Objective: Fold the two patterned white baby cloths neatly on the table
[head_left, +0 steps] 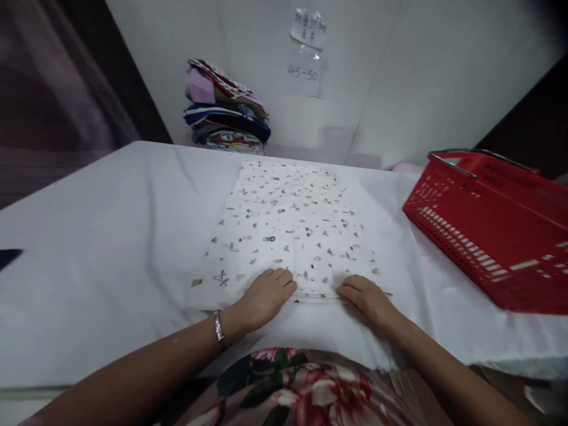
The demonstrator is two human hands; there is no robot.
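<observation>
A white cloth with small scattered prints (284,231) lies spread on the table in front of me, folded along its near edge. My left hand (270,294), with a silver band at the wrist, is closed on that near edge, left of its middle. To the right along the same edge, my right hand (366,300) has its fingers curled onto the fold. Both thumbs are mostly hidden. The cloth's far end reaches towards the table's back edge, and faint creases run across it.
White fabric covers the table (89,236). A red plastic basket (497,225) with metal handles stands at the right. Folded clothes (226,112) are stacked behind the back edge, against the wall. Handwritten paper signs (306,71) hang there. A dark object (7,257) shows at the left.
</observation>
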